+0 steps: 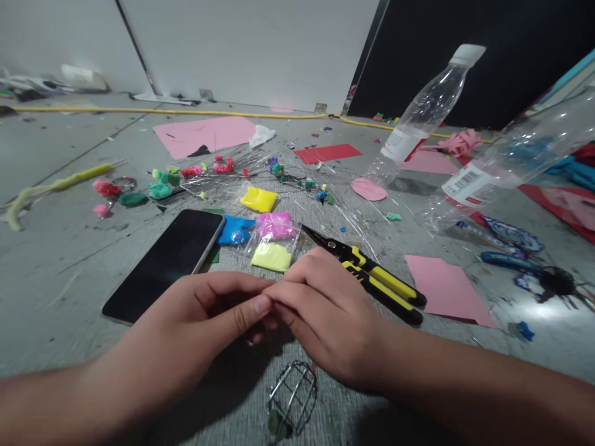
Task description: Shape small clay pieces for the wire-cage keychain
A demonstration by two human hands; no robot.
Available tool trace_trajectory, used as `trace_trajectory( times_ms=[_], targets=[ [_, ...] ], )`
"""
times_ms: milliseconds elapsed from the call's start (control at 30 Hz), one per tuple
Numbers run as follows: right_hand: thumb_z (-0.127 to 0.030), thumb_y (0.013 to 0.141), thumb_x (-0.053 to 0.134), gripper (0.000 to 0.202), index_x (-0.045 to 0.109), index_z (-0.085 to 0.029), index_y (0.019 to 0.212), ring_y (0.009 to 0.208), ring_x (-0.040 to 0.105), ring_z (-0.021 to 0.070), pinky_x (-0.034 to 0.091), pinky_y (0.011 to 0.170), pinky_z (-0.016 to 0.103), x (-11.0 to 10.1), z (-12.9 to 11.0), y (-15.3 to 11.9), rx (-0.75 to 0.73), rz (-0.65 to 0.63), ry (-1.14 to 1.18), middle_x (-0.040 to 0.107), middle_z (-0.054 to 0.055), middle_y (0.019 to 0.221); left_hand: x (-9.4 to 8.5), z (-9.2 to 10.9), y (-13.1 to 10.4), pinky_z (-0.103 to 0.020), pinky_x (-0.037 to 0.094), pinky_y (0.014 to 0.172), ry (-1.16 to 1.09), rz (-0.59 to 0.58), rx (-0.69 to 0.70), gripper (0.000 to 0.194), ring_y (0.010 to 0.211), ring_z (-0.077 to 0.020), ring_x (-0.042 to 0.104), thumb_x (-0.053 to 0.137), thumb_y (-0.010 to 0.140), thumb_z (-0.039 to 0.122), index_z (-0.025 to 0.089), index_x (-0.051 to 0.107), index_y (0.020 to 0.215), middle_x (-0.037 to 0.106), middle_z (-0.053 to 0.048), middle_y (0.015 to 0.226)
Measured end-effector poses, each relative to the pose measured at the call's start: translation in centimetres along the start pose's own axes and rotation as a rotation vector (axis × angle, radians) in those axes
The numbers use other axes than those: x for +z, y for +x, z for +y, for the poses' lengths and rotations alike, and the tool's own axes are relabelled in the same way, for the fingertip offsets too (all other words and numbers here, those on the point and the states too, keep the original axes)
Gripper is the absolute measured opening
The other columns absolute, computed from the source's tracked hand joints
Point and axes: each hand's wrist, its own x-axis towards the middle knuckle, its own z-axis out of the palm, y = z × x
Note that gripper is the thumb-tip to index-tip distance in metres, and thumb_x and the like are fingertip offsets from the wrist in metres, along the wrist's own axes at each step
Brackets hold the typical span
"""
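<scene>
My left hand [204, 322] and my right hand [332, 316] meet fingertip to fingertip, both closed in a pinch. Whatever they hold, if anything, is hidden behind the fingers. Below them on the floor lies a small silver wire cage [297, 390] with a dark green lump [277, 424] at its near end. A black smartphone [162, 266] is beyond my left hand. Pliers [379, 275] with black and yellow handles lie just past my right hand. Ahead are clay packets: yellow [259, 199], blue [236, 230], pink [276, 225] and pale yellow [272, 256].
Two clear plastic bottles, one farther [430, 105] and one nearer [515, 155], stand to the right. Pink paper sheets [204, 135], a red strip [328, 153] and several coloured clay bits [160, 190] are scattered about. A yellow cable [186, 112] runs along the back near the white wall.
</scene>
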Motion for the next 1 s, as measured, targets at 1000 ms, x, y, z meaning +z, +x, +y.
trace_trajectory(
  times_ms=[1000],
  targets=[
    [-0.011, 0.1, 0.063, 0.007, 0.066, -0.017, 0.1, 0.077, 0.06, 0.0138, 0.049, 0.066, 0.026, 0.8, 1.0, -0.4, 0.187, 0.115, 0.324, 0.065, 0.002, 0.087, 0.1, 0.4, 0.2, -0.018, 0.045, 0.049, 0.1, 0.132, -0.022, 0.03, 0.059, -0.0128, 0.058, 0.082, 0.075, 0.049, 0.02, 0.077, 0.08, 0.068, 0.001, 0.067]
  ],
)
